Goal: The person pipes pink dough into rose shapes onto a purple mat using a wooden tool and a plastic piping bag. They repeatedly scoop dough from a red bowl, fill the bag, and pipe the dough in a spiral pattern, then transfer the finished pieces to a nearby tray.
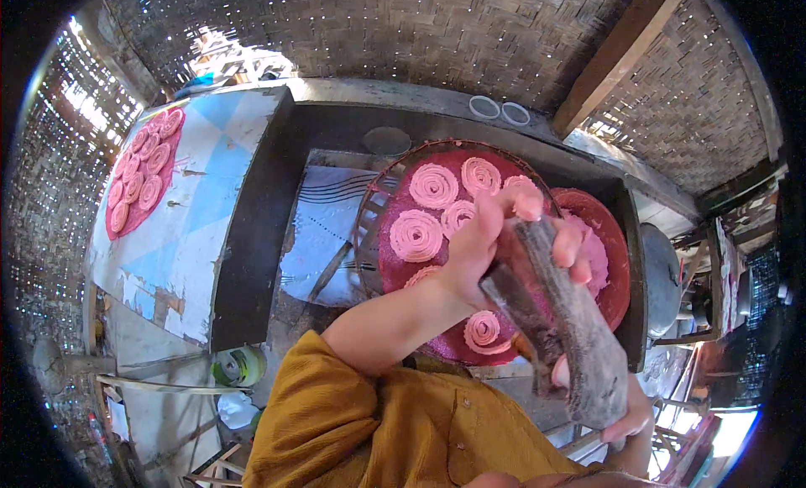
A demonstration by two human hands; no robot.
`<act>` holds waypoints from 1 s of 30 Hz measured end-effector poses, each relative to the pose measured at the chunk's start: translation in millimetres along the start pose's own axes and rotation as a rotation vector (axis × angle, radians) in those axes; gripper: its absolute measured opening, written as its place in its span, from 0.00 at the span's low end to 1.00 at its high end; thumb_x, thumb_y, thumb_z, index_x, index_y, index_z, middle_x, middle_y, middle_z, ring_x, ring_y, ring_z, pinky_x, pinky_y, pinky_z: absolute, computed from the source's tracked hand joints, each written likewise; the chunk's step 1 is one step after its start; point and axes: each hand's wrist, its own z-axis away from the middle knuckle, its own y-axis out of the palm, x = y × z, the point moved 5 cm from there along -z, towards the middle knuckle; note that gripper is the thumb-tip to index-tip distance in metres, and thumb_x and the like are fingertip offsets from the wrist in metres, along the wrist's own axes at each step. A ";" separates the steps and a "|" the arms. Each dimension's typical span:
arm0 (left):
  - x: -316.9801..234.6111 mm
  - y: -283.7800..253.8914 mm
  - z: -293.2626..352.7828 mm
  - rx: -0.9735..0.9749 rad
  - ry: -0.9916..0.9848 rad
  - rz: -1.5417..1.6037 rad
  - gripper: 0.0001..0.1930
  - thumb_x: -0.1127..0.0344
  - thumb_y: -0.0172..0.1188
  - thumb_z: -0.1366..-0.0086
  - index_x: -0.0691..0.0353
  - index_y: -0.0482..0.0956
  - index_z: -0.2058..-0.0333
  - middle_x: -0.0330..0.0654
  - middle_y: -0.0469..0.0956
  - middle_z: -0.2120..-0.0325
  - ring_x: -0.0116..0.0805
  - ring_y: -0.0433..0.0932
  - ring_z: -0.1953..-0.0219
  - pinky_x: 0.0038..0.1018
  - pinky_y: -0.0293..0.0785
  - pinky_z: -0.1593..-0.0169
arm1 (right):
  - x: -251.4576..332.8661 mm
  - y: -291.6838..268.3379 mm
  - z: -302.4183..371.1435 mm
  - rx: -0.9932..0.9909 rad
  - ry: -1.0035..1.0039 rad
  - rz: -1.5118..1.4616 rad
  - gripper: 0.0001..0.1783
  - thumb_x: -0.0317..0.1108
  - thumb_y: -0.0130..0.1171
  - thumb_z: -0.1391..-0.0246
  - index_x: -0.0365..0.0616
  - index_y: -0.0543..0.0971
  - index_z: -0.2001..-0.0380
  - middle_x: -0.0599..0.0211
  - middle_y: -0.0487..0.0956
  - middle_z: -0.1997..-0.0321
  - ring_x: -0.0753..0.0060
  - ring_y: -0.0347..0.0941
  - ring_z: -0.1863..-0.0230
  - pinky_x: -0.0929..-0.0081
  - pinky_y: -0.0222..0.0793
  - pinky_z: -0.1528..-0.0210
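Note:
A grey, worn wooden press (579, 328) made of two thick bars is held between my hands, tilted over the right part of a round tray. My left hand (474, 257) grips its upper end, fingers curled over the wood. Around the lower end my right hand (634, 421) is closed, partly hidden by the press. Below, the pink-red tray (393, 265) with a woven rim bears several coiled spirals of pink dough strands (416, 236). Just right of it a red basin (623, 244) holds a mass of pink dough (598, 249), partly behind my left fingers.
To the left stands a peeling blue-and-white board (210, 169) with a pink sheet of more coils (143, 173). Two white rings (499, 110) rest on the back ledge. A dark pot (661, 278) stands at right. A green container (238, 367) sits low at left.

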 end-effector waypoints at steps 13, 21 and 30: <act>-12.8 20.1 10.2 -0.025 -0.061 -0.164 0.24 0.35 0.38 0.41 0.42 0.68 0.56 0.47 0.71 0.62 0.51 0.68 0.56 0.45 0.65 0.55 | -13.6 -7.0 36.7 -0.142 0.369 -0.004 0.44 0.35 0.73 0.86 0.33 0.72 0.56 0.64 0.77 0.60 0.74 0.70 0.57 0.77 0.61 0.52; -1.7 6.2 -8.4 0.066 0.009 0.010 0.24 0.38 0.35 0.38 0.48 0.69 0.58 0.52 0.71 0.62 0.52 0.70 0.56 0.44 0.68 0.53 | -2.0 -20.0 36.2 -0.205 0.187 0.136 0.47 0.36 0.73 0.89 0.29 0.71 0.56 0.61 0.77 0.59 0.71 0.71 0.57 0.76 0.61 0.50; -6.6 57.5 -40.3 0.027 -0.115 -0.067 0.28 0.35 0.33 0.40 0.48 0.67 0.55 0.54 0.70 0.63 0.55 0.71 0.56 0.43 0.71 0.58 | -5.6 10.5 20.0 -0.230 0.215 -0.101 0.45 0.37 0.73 0.88 0.28 0.71 0.57 0.58 0.75 0.58 0.68 0.69 0.57 0.73 0.60 0.50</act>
